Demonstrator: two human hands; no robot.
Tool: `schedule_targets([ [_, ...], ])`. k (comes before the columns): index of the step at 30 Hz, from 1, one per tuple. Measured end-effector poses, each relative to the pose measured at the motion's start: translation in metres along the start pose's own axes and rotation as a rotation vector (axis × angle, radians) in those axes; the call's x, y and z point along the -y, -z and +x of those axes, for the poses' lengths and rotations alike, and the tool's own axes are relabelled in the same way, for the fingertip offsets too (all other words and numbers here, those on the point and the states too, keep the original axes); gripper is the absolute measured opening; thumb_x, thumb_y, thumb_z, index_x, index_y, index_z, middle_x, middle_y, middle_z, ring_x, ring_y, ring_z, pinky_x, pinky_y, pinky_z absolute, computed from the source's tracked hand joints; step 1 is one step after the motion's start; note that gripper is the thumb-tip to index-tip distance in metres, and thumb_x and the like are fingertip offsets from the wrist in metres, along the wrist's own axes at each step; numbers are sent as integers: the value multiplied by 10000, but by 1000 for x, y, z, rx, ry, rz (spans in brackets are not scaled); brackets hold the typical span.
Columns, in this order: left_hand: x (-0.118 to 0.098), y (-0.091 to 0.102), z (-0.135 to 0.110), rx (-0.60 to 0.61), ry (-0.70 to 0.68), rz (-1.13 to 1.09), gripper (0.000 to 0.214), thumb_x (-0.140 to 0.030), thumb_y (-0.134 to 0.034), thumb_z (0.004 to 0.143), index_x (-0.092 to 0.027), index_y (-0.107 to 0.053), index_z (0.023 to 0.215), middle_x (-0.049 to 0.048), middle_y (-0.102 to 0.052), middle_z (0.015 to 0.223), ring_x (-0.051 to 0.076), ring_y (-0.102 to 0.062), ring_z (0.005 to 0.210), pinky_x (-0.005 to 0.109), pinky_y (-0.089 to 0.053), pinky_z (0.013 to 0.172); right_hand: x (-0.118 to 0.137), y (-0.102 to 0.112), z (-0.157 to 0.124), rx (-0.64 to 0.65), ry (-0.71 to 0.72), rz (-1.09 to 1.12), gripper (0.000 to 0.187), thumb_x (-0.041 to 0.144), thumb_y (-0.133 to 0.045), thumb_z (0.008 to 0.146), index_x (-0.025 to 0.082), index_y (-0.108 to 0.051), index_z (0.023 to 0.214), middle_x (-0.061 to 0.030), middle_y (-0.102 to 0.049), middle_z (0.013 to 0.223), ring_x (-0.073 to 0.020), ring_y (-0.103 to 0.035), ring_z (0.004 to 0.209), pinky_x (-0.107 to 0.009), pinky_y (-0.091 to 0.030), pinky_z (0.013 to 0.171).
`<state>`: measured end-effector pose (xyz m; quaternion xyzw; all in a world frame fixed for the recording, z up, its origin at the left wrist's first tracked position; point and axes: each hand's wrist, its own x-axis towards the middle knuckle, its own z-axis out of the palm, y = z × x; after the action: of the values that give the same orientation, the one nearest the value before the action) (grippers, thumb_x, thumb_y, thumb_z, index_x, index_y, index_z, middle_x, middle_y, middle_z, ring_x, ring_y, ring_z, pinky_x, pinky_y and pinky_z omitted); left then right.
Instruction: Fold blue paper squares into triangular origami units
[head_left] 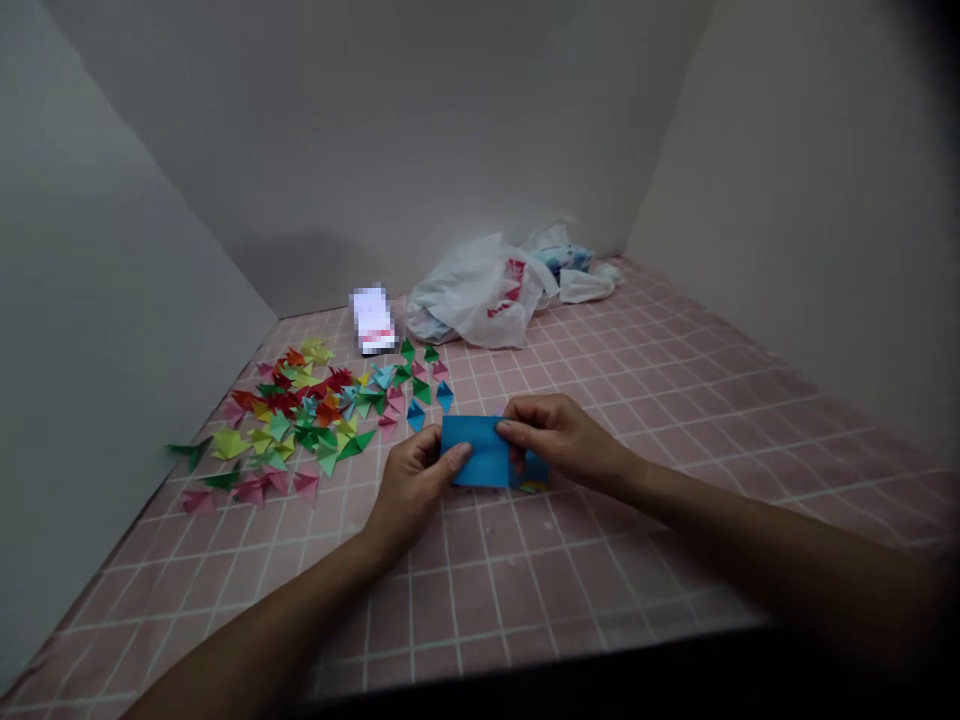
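A blue sheet of paper [480,452] is held just above the pink checked tabletop [600,560] near the middle. My left hand [414,482] pinches its lower left edge with thumb on top. My right hand [559,436] pinches its upper right edge, fingers curled over the paper. More blue paper with a bit of yellow shows under the right hand. Left of the hands lies a spread of several small folded paper triangles [300,420] in red, green, yellow, pink and blue.
White walls close in on the left, back and right. A white plastic bag [480,295] and a tissue pack [566,260] lie at the back. A small blurred white box [373,320] stands behind the triangles. The table's front edge is dark.
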<state>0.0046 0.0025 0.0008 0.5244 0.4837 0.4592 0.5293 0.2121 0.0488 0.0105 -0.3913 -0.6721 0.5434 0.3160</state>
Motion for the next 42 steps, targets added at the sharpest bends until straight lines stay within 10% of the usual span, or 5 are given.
schedule_targets([
  [6, 5, -3, -2, -17, 105, -83, 347, -464, -793, 768, -151, -648, 804, 1, -621, 704, 127, -561, 622, 244, -471, 587, -12, -4, -6, 112, -107, 309, 294, 437, -753, 778, 183, -605, 779, 18, -616, 673, -113, -562, 578, -241, -452, 560],
  [23, 3, -3, -6, 0, 54, 159, 311, -431, -663, 868, -154, -624, 732, -15, -519, 638, 113, -458, 585, 239, -367, 540, -20, -12, -12, 42, -36, 195, 310, 443, -665, 876, 201, -528, 739, 18, -499, 690, -121, -473, 614, -249, -390, 556],
  [29, 5, -3, -6, -43, -193, 186, 23, -195, -692, 828, -182, -676, 838, -8, -628, 722, 128, -582, 650, 239, -464, 599, -16, -9, -16, -17, 258, 2, 77, 163, -585, 899, 184, -644, 853, 7, -590, 761, -124, -547, 685, -255, -432, 634],
  [35, 0, 1, -6, -89, -602, 326, 258, 44, -584, 801, -201, -666, 797, 9, -697, 920, 137, -669, 896, 267, -522, 835, -11, -7, -19, -157, 686, -219, 257, -24, -544, 872, 200, -639, 956, -43, -665, 967, -154, -655, 936, -293, -523, 843],
  [42, 0, 1, -8, -77, -655, 341, 271, 57, -573, 812, -203, -651, 805, -2, -697, 901, 126, -673, 869, 251, -523, 802, -10, -8, -21, -194, 774, -316, 230, -8, -535, 905, 192, -621, 978, -55, -682, 952, -153, -676, 897, -276, -547, 804],
])
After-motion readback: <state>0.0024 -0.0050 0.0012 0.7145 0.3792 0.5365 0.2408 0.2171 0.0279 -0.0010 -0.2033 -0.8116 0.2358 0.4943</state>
